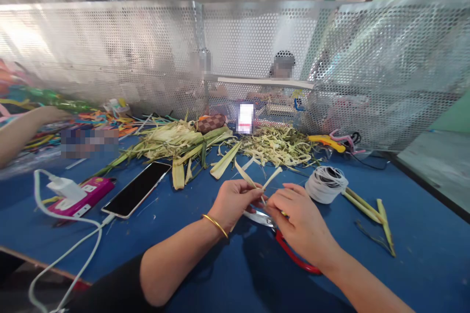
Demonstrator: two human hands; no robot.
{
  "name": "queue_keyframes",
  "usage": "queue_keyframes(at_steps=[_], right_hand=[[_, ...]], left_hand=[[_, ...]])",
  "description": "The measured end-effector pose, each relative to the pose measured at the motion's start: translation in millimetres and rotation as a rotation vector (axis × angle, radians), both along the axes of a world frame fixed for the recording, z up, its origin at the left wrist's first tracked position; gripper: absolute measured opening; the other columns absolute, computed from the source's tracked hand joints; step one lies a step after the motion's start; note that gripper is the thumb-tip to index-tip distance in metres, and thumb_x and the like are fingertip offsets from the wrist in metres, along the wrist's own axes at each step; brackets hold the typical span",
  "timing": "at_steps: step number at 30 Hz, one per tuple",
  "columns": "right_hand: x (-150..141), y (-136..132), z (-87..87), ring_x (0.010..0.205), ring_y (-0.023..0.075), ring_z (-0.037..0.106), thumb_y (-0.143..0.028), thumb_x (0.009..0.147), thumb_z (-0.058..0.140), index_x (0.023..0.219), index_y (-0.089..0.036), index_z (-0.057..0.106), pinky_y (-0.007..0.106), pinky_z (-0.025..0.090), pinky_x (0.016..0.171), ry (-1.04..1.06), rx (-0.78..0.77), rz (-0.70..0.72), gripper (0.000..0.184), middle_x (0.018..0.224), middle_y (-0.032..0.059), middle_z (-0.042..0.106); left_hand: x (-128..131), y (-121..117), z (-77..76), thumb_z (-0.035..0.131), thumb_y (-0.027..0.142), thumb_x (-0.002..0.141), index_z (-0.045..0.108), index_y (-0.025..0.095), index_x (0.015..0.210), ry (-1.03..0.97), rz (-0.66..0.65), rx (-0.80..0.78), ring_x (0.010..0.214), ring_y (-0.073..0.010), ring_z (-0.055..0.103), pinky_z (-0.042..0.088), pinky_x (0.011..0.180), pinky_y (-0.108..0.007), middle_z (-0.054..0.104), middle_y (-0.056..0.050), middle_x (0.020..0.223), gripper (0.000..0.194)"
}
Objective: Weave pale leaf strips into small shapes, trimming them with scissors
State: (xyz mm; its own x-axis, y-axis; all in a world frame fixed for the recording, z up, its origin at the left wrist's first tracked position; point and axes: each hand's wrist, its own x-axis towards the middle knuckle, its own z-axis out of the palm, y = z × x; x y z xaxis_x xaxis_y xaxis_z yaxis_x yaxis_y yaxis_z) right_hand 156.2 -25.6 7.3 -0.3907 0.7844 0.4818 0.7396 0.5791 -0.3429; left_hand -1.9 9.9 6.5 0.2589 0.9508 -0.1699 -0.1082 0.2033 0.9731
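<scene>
Between finger and thumb, my left hand [235,203] pinches pale dried leaf strips [272,177], whose ends fork upward above the thumb. Close against it, my right hand [299,220] is closed at the lower part of the same strips; its fingertips are partly hidden. Red-handled scissors [293,256] lie on the blue table under my right hand, blades pointing left below my left fingers. A roll of white cord or wire [326,185] stands just beyond my right hand. Shredded leaf strips [281,145] are heaped in front of both hands.
Long leaf pieces [172,139] spread at the back left; cut stalks [384,225] lie right. A black-screened phone [137,190] is cabled beside a pink power strip [82,198]. A lit phone leans on the perforated screen [147,54]. Another person's arm [25,129] reaches in from the left.
</scene>
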Motion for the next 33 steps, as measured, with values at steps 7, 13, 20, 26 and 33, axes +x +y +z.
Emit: queue_keyframes(at_steps=[7,13,20,26,33], right_hand=[[5,11,0.4,0.059,0.0140,0.050,-0.060,0.078,0.053,0.060,-0.018,0.055,0.026,0.038,0.057,0.695,-0.642,-0.135,0.046,0.058,-0.0007,0.054],[-2,14,-11.1,0.053,0.0119,0.046,-0.055,0.064,0.070,0.054,-0.017,0.055,0.026,0.038,0.054,0.988,-0.662,-0.231,0.041,0.052,-0.0014,0.054],[11,7,7.5,0.041,0.0089,0.033,-0.055,0.080,0.054,0.042,-0.019,0.046,0.025,0.027,0.043,0.549,-0.358,-0.296,0.052,0.039,-0.0043,0.035],[6,4,13.4,0.066,0.0151,0.054,-0.040,0.076,0.061,0.075,-0.020,0.068,0.026,0.040,0.059,0.420,-0.359,-0.162,0.021,0.073,0.0021,0.062],[-3,10,-2.1,0.057,0.0114,0.043,-0.037,0.073,0.060,0.061,-0.018,0.057,0.025,0.034,0.053,0.672,-0.593,-0.150,0.023,0.058,-0.0027,0.051]], left_hand=[[-1,-3,5.3,0.076,0.028,0.064,0.071,0.011,0.082,-0.071,-0.073,-0.117,0.049,-0.0061,0.054,0.031,0.037,-0.015,0.070,-0.006,0.075,0.026],[-1,-8,5.1,0.071,0.039,0.069,0.068,0.011,0.066,0.032,-0.182,-0.106,0.046,-0.0056,0.051,0.028,0.037,-0.016,0.065,-0.004,0.064,0.028],[-1,-7,3.8,0.069,0.031,0.070,0.070,0.012,0.073,0.178,-0.109,-0.035,0.044,-0.0049,0.048,0.026,0.037,-0.017,0.066,-0.003,0.064,0.019],[4,-16,7.6,0.064,0.035,0.074,0.067,0.013,0.063,0.335,-0.326,0.017,0.042,-0.0058,0.049,0.027,0.039,-0.017,0.057,0.002,0.050,0.025],[5,-17,6.9,0.065,0.043,0.071,0.065,0.013,0.056,0.431,-0.349,0.002,0.037,-0.0062,0.042,0.028,0.039,-0.018,0.054,0.001,0.042,0.033]])
